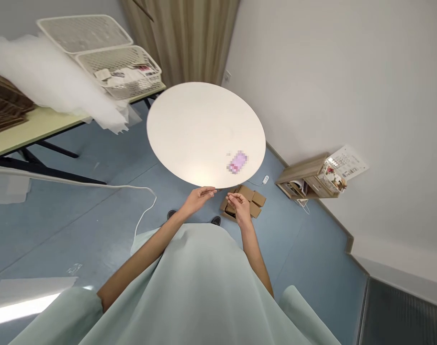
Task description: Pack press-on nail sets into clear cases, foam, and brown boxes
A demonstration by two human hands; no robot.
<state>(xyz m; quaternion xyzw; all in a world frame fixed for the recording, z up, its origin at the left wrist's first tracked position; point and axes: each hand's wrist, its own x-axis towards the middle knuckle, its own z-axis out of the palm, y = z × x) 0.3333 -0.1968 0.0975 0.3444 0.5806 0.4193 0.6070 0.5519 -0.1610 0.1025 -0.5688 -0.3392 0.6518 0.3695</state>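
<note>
At the near edge of a round white table (200, 129), my left hand (198, 200) points to the right, its thumb and fingertips drawn together. Whatever lies between those fingertips, if anything, is too small to make out. My right hand (240, 207) faces it a short distance away, below the table's front edge. Its thumb and fingers meet in a pinch, and I cannot tell what they hold. On the tabletop above my right hand lies a small pink and purple thing (237, 162), blurred into blocks.
Below the table, an open cardboard box (256, 199) stands on the floor near my feet. A yellowish table (53, 122) at left bears white baskets (132, 86) and white wrapping sheets (56, 76). A white cable (125, 186) crosses the floor. A wooden shelf (308, 175) stands against the right wall.
</note>
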